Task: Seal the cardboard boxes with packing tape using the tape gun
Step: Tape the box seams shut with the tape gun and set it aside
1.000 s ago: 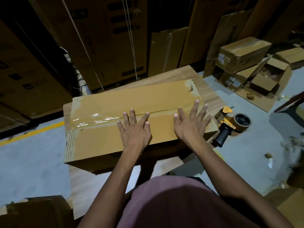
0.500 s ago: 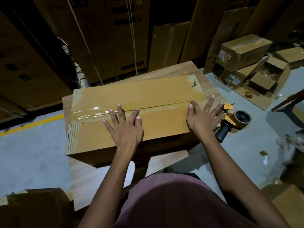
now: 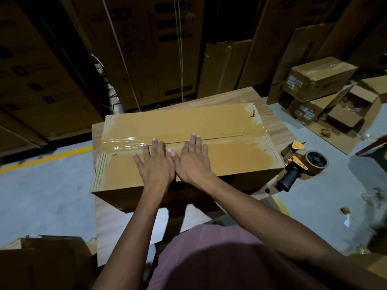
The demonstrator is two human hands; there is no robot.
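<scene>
Looking down, head view: both hands lie flat, side by side, on top of a long brown cardboard box (image 3: 188, 147).
Left hand (image 3: 156, 164): fingers straight and spread, palm down on the box lid, fingertips reaching the strip of clear glossy packing tape (image 3: 159, 140) along the centre seam; it grips nothing.
Right hand (image 3: 193, 159): fingers straight and close together, pressing flat just beside the left hand, touching it at the thumb side; it grips nothing.
Box: closed, lying lengthwise across a wood-grain table top (image 3: 274, 124), its tape running from the left end to the right end.
Tape gun: a yellow-and-black tape gun with a brown roll (image 3: 301, 164) lies on the table's right corner, just beside the box's right end, apart from both hands.
Floor: pale grey concrete (image 3: 41, 195) with a yellow painted line (image 3: 46, 158) at left; scraps lie at right.
Room: dim, with tall dark cardboard cartons (image 3: 136, 49) standing behind the table; a stack of smaller brown boxes (image 3: 326, 91), one open, sits on the floor at right.
Near edge: a pink garment (image 3: 209, 258) on the person's body fills the bottom.
</scene>
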